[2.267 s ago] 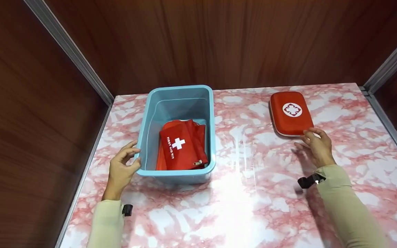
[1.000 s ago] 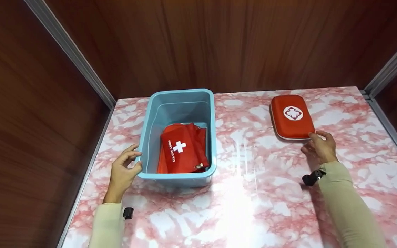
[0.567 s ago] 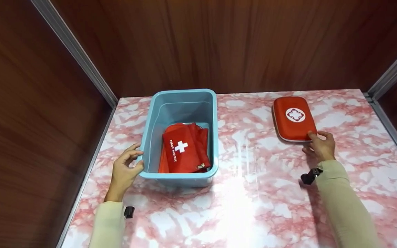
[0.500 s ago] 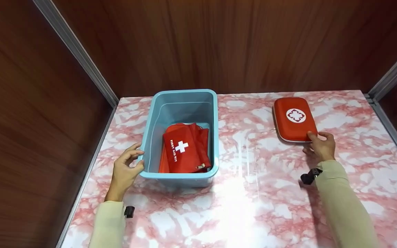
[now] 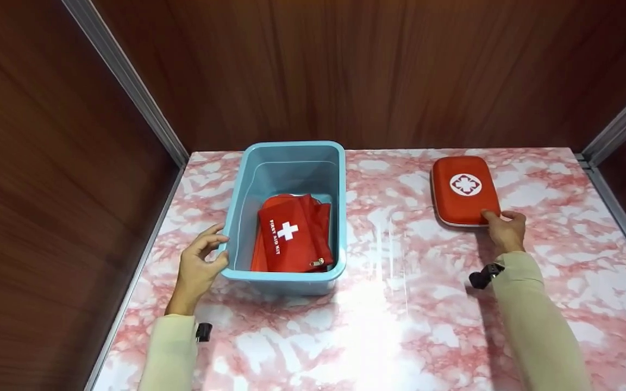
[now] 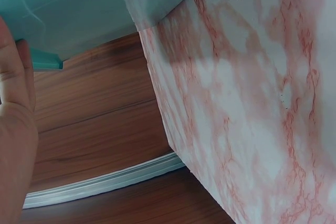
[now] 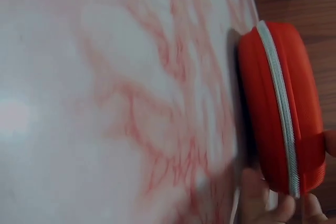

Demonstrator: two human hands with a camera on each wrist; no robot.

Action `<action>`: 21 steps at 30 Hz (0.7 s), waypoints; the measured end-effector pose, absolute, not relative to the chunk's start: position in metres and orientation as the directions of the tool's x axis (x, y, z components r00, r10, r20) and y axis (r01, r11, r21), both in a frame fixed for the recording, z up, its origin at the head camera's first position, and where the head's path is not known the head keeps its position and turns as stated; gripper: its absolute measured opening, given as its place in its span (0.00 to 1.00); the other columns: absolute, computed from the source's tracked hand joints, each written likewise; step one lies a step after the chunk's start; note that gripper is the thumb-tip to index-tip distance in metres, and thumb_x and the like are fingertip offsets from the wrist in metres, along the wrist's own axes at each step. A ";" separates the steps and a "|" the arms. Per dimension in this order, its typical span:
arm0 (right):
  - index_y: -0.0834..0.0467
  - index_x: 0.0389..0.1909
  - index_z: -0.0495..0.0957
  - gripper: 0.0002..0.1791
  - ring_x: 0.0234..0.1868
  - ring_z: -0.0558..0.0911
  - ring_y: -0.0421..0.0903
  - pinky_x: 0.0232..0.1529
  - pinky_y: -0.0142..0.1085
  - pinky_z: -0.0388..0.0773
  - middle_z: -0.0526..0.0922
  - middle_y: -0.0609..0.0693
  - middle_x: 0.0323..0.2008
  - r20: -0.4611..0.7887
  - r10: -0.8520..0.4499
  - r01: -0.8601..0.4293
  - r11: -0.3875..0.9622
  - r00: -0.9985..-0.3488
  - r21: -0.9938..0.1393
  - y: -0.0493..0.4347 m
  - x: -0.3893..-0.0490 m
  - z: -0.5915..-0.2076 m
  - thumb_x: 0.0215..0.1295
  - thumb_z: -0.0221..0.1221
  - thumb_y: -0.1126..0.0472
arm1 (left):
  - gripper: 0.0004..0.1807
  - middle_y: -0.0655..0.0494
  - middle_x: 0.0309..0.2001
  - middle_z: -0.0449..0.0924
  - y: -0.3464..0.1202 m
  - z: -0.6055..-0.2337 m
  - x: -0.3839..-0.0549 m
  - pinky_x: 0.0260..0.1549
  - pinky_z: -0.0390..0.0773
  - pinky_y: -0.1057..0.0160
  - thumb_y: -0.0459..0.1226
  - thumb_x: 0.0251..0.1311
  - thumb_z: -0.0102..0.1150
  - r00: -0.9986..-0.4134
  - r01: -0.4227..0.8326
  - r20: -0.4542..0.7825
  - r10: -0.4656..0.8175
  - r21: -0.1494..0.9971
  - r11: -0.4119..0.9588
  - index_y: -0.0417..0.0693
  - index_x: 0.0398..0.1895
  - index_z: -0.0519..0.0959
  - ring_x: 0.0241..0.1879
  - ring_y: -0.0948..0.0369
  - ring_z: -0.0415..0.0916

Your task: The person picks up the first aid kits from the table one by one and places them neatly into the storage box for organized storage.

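Observation:
A light blue plastic bin [image 5: 296, 276] stands on the left part of the table. My left hand [image 5: 196, 269] holds its left rim near the front corner, with the thumb and fingers at the edge. Inside the bin lie red first aid pouches [image 5: 305, 239]; the top one bears a white cross. At the right, a red hard-shell first aid case [image 5: 454, 203] has a white round emblem on top and a zip [image 7: 281, 98] around its side. My right hand [image 5: 507, 231] pinches its near right corner, thumb on top and other fingers low at the end.
The table [image 5: 427, 326] has a pink and white marbled top. Dark wood-look panels [image 5: 373, 70] wall it in at the back and both sides, with metal strips [image 5: 128, 70] at the corners.
My right thumb has come from the case's near edge onto its top, and the fingers have closed at its end. My left hand keeps its hold on the bin. The head view has shifted slightly.

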State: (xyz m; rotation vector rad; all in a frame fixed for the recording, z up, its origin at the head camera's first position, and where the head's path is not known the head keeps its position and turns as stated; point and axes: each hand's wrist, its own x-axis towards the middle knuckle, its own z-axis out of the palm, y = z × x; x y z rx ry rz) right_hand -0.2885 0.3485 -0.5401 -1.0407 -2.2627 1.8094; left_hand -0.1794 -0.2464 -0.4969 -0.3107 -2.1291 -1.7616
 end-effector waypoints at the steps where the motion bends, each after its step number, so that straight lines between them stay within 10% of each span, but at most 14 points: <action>1: 0.62 0.62 0.59 0.32 0.42 0.72 0.42 0.46 0.31 0.70 0.65 0.48 0.49 -0.350 0.547 0.443 0.044 -0.761 -0.895 0.347 -0.289 -0.540 0.66 0.61 0.51 | 0.14 0.28 0.60 0.72 -0.245 -0.493 -0.177 0.53 0.72 0.70 0.13 0.50 0.56 -0.913 0.388 0.405 -0.055 0.900 0.200 0.23 0.41 0.79 0.48 0.67 0.79; 6: 0.52 0.51 0.58 0.25 0.32 0.76 0.39 0.35 0.30 0.79 0.64 0.48 0.46 -0.401 0.573 0.301 -0.266 -0.715 -0.916 0.338 -0.294 -0.533 0.62 0.63 0.65 | 0.13 0.26 0.60 0.71 -0.236 -0.471 -0.167 0.53 0.72 0.69 0.13 0.50 0.55 -0.923 0.365 0.381 -0.050 0.909 0.200 0.20 0.41 0.77 0.49 0.68 0.79; 11: 0.53 0.64 0.55 0.34 0.23 0.79 0.41 0.26 0.33 0.81 0.67 0.51 0.47 -0.453 0.546 0.213 -0.446 -0.705 -0.869 0.332 -0.297 -0.524 0.61 0.59 0.70 | 0.13 0.25 0.60 0.71 -0.234 -0.467 -0.166 0.53 0.72 0.69 0.13 0.50 0.55 -0.925 0.361 0.377 -0.048 0.911 0.201 0.19 0.41 0.77 0.48 0.68 0.79; 21: 0.53 0.67 0.62 0.31 0.19 0.79 0.37 0.26 0.29 0.81 0.71 0.49 0.43 -0.435 0.494 0.308 -0.320 -0.753 -0.896 0.330 -0.287 -0.517 0.63 0.60 0.60 | 0.13 0.26 0.60 0.71 -0.234 -0.466 -0.166 0.52 0.72 0.70 0.13 0.51 0.56 -0.926 0.358 0.373 -0.049 0.913 0.195 0.19 0.41 0.77 0.48 0.68 0.79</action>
